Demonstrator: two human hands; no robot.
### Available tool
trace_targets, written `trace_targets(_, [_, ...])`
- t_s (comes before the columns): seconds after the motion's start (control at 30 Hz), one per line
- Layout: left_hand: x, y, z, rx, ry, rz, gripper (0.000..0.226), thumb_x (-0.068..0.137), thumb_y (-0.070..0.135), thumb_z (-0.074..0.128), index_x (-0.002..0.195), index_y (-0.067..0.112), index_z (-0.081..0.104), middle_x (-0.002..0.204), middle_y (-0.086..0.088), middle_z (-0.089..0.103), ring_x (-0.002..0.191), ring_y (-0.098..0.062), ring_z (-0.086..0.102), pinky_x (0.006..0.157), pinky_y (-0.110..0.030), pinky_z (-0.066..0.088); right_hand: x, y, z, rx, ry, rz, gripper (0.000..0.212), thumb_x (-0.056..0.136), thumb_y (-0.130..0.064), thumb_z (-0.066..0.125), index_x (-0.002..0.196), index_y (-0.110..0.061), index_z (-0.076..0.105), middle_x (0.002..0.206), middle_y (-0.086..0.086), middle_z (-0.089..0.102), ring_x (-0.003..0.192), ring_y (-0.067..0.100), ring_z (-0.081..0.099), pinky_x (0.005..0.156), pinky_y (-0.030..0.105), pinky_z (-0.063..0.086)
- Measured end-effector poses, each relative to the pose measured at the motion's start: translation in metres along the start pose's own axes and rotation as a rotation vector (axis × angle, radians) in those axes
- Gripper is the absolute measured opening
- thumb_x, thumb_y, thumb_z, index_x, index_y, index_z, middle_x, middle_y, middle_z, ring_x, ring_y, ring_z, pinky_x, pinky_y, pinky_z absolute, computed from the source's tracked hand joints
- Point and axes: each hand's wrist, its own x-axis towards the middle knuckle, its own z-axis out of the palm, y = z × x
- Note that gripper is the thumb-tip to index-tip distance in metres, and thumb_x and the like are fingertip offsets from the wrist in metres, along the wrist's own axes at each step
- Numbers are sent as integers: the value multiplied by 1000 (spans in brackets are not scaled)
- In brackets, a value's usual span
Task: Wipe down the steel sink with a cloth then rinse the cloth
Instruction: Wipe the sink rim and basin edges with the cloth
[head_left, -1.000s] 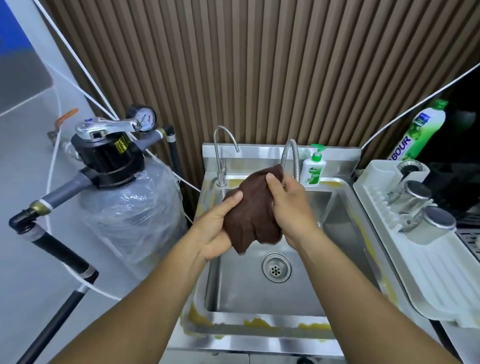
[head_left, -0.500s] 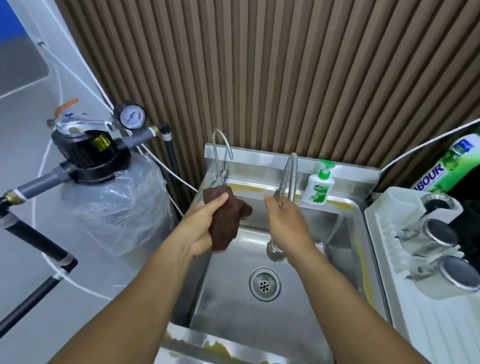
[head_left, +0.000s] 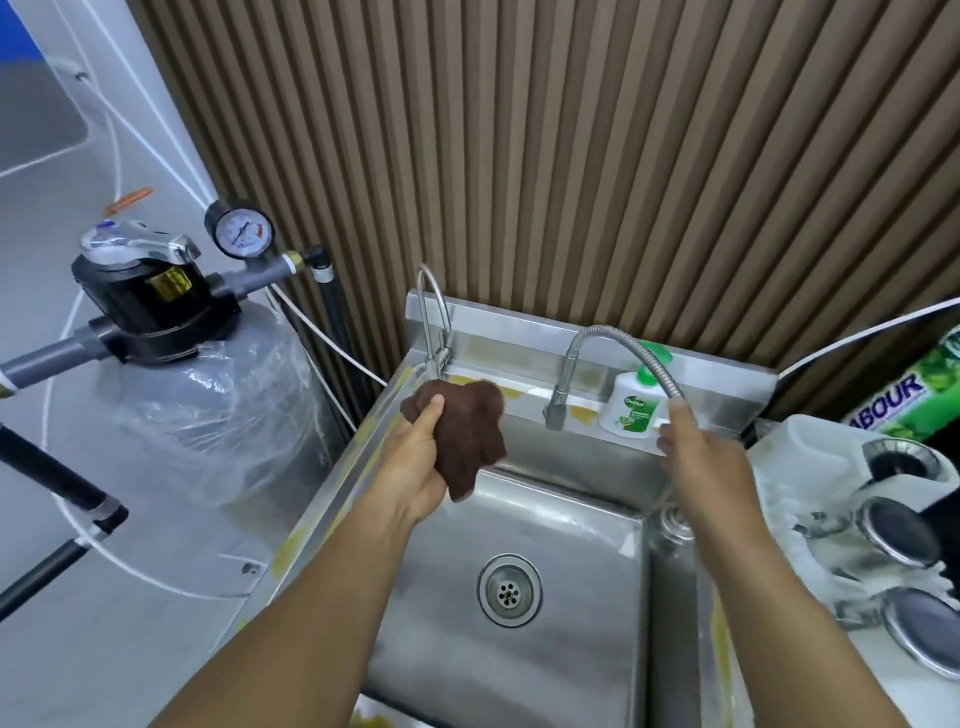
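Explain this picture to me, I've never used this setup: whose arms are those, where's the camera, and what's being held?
No machine: a person works bare-handed. The picture comes from a camera on their head, looking down, so both arms reach in from below. Under them is a steel sink with a drain. The left hand grips a brown cloth above the sink's back left corner. The right hand holds the bendy tap hose. A soap bottle stands on the back ledge. A filter tank stands to the left, steel cups on a rack to the right. No running water shows.
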Motion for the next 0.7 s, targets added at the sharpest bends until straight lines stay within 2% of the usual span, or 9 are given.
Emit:
trace_targets(0.07, [10,-5,0,-6,16,-44,43,99,36,57,133,10,57,125,-23,67,109,-30,70,73,-37,61,20,6,-10,15,74,30,70,77,-77,45,80,-12,71,94,9,73,94,32,67,92,50,53])
trace_targets(0.1, [15,-7,0,-4,15,-62,43,99,38,56,134,12,55,126,-23,67,111,-30,69,72,-36,60,30,10,-13,26,92,36,69,74,-78,46,79,-15,73,94,6,74,96,30,69,94,51,52])
trace_targets(0.27, [41,-3,7,-8,-32,-87,25,103,30,52,122,14,59,119,-25,69,107,-34,70,81,-45,59,58,24,-15,86,209,22,58,79,-72,55,75,-19,78,83,0,78,88,25,74,93,54,54])
trace_targets(0.33, [52,0,13,41,-29,-77,23,104,26,52,117,11,62,115,-23,71,100,-31,72,76,-40,58,48,21,-6,3,231,8,55,81,-73,52,76,-24,77,84,1,77,90,25,72,93,52,53])
trace_targets(0.4, [69,1,20,84,-7,-66,26,102,26,56,122,10,62,115,-20,72,96,-29,72,70,-37,59,33,14,10,-91,267,-36,51,89,-65,50,76,-22,74,87,6,75,92,30,68,87,45,53])
trace_targets(0.47, [83,2,30,103,7,-71,30,100,29,61,124,12,63,116,-18,72,101,-33,71,81,-46,61,23,11,24,-84,260,-90,39,97,-48,53,79,-19,71,86,9,72,91,30,64,78,37,44])
trace_targets(0.53, [99,5,41,102,6,-87,34,97,33,63,126,15,63,118,-17,71,103,-36,71,89,-55,58,24,13,36,-50,249,-106,40,99,-42,54,81,-10,69,84,10,71,88,29,62,75,35,39])
trace_targets(0.63, [122,9,62,113,69,-51,31,100,36,59,126,19,60,117,-10,69,99,-31,70,82,-47,60,39,28,52,-42,263,-104,44,99,-46,52,83,-9,70,86,6,72,89,28,63,81,40,47])
trace_targets(0.7, [135,11,75,144,165,10,32,101,40,54,126,20,55,117,-7,66,103,-29,66,88,-47,57,51,34,61,-54,261,-93,45,96,-53,51,85,-15,71,87,2,73,91,27,65,86,43,50])
